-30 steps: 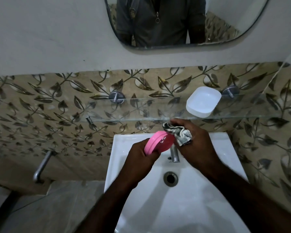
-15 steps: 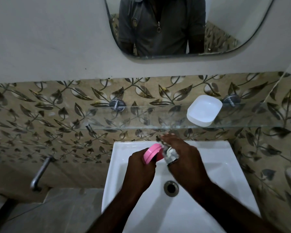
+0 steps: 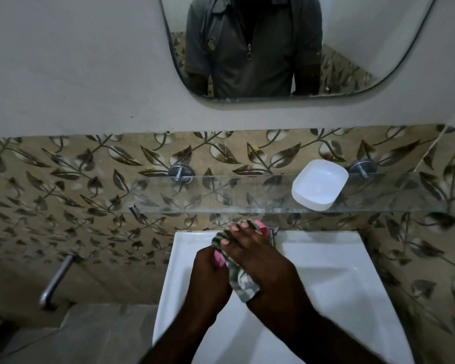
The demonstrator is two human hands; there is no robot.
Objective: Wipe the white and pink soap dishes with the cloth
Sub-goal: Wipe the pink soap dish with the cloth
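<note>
My left hand [image 3: 210, 279] grips the pink soap dish [image 3: 219, 256] over the white sink [image 3: 334, 290]. Only slivers of pink show, one beside my left fingers and one past my right fingertips. My right hand [image 3: 263, 264] lies over the dish and presses the grey patterned cloth [image 3: 241, 281] against it, with the fingers curled round the cloth. The cloth's tail hangs out between both hands. The white soap dish [image 3: 319, 183] sits on the glass shelf [image 3: 221, 195] at the right, apart from both hands.
The tap [image 3: 272, 236] stands just behind my hands, mostly hidden. A mirror [image 3: 273, 48] hangs above the shelf. Leaf-patterned tiles [image 3: 63, 179] cover the wall, and a metal pipe [image 3: 54, 282] sticks out at the lower left.
My right hand has slid with the cloth across the pink dish and now covers most of it. The dish has turned flatter in my left hand. The view has tilted up.
</note>
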